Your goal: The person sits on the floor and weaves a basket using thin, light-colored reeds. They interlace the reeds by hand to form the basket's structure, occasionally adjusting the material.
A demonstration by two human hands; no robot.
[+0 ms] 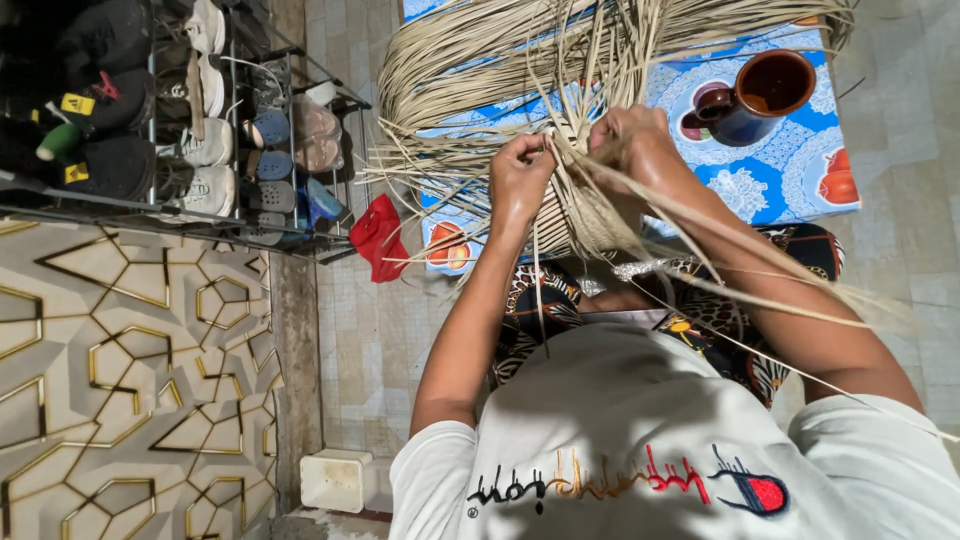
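straw strips (600, 215) pinched between fingers, both hands (left hand (520, 180), right hand (630, 140)).

Both my arms were bare from the short sleeves down, extended forward and bent slightly at the elbows. Left hand (520, 175) was curled into a closed pinch, knuckles up, wrist flexed a bit. Right hand (630, 135) sat just beside it at about the same height, fingers curled shut, forearm angled in from the right.
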